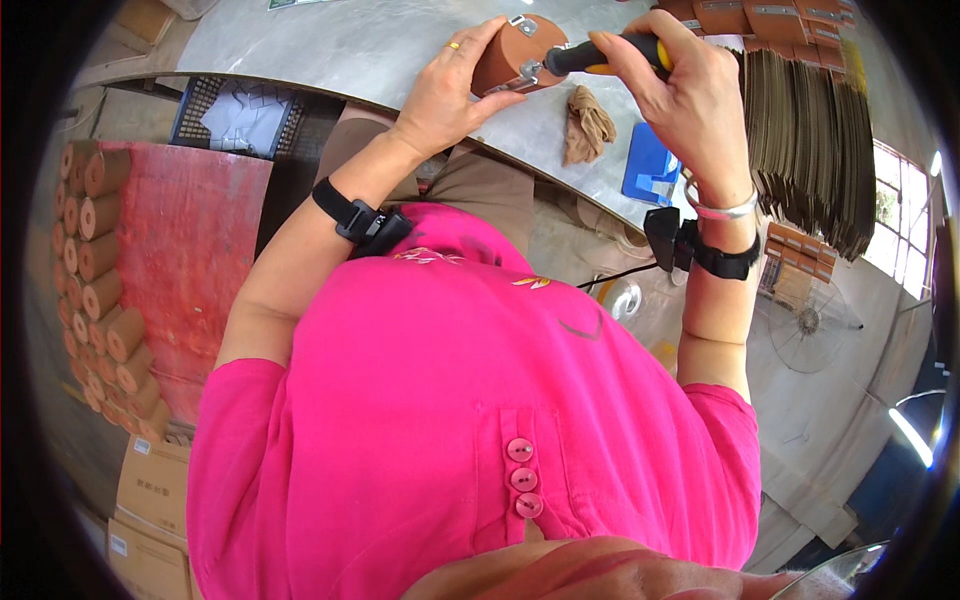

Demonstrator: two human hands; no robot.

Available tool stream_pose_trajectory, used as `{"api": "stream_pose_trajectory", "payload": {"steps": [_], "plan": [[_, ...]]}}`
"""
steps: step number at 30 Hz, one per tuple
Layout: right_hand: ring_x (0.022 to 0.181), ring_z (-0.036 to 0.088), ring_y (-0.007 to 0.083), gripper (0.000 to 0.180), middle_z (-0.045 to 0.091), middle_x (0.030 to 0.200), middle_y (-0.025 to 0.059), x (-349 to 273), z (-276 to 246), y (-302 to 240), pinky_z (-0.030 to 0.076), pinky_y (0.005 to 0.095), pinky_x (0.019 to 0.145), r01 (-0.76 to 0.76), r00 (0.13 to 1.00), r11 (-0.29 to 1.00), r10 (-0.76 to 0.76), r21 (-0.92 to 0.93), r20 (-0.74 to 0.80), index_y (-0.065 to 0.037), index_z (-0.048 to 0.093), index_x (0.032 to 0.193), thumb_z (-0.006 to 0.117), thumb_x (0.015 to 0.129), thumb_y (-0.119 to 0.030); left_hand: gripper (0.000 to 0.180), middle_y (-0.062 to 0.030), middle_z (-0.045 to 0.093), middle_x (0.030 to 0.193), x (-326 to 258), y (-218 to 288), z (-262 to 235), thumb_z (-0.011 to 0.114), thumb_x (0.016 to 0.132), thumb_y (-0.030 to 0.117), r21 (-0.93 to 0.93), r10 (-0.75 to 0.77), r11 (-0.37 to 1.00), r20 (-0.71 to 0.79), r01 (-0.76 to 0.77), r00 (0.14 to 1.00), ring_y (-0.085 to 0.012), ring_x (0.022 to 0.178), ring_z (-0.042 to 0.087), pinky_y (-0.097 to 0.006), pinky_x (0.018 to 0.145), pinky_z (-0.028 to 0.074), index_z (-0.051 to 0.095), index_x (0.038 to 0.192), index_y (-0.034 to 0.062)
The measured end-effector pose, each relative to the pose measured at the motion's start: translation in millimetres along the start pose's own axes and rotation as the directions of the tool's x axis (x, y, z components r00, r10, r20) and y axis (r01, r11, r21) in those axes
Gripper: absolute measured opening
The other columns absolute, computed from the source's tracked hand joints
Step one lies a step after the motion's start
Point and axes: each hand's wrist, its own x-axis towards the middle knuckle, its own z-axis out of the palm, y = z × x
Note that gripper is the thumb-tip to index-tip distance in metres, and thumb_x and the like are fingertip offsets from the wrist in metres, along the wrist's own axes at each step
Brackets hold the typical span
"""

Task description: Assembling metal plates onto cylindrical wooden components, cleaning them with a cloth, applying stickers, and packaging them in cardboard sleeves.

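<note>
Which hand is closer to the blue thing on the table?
Right. The right hand, holding the black-and-yellow tool, is close by the blue thing, above and rightward in the picture. The left hand, on the brown cylinder, is farther off, leftward.

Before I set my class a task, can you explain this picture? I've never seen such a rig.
There is no robot, just a person working barehanded. A camera on their head looks down, so the pink shirt fills the middle; its wide lens bends straight edges. The left hand holds a brown cylinder. The right hand grips a black-and-yellow tool, its end by the cylinder's metal clasp; whether they touch is hard to tell. On the grey table lie a cloth and a blue plastic piece.
</note>
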Motion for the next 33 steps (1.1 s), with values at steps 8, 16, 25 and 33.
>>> {"api": "stream_pose_trajectory", "payload": {"steps": [8,16,25,33], "plan": [[0.062,0.06,0.0078,0.024,0.068,0.078,0.0041,-71.2,-16.4,56.7,0.047,0.0268,0.054,-0.324,0.706,0.829,0.533,0.456,-0.466,-0.001,0.072,0.107,0.07,0.093,-0.021,0.085,-0.017,0.057,0.129,8.1,-3.8,5.6,0.087,0.073,0.024,-0.063,-0.044,0.997,0.085,0.049,0.995,-0.0337,0.116,0.058,-0.04,0.097,0.048,0.041,0.143,0.0089],[0.066,0.064,0.0164,0.036,0.071,0.077,0.0121,-279.1,69.9,191.9,0.049,0.0313,0.063,-0.759,0.326,0.544,0.794,0.359,-0.513,0.003,0.071,0.11,0.074,0.088,-0.026,0.084,-0.0144,0.061,0.125,27.1,-6.1,4.3,0.087,0.073,0.019,-0.074,-0.136,0.984,0.25,0.159,0.958,-0.0233,0.115,0.06,-0.037,0.098,0.048,0.042,0.141,0.0027],[0.089,0.066,0.0357,0.034,0.072,0.098,0.019,-266.2,119.4,188.3,0.05,0.0443,0.084,-0.834,0.517,0.541,0.698,-0.107,-0.496,-0.004,0.074,0.104,0.072,0.084,-0.031,0.065,-0.0104,0.059,0.125,49.8,34.1,-5.2,0.053,0.096,0.055,-0.625,-0.586,0.307,0.47,0.718,0.66,-0.0233,0.114,0.059,-0.046,0.098,0.049,0.045,0.138,0.0061],[0.112,0.057,0.0334,0.031,0.065,0.118,0.0121,-132.7,116.8,74.1,0.046,0.0414,0.093,-0.223,0.884,0.97,0.241,0.092,-0.401,-0.008,0.067,0.111,0.073,0.081,-0.014,0.067,-0.0134,0.057,0.13,45.2,42.9,-13.2,0.035,0.099,0.064,-0.659,-0.644,0.143,0.505,0.738,0.575,-0.0317,0.118,0.057,-0.055,0.102,0.045,0.045,0.14,0.0115]]}}
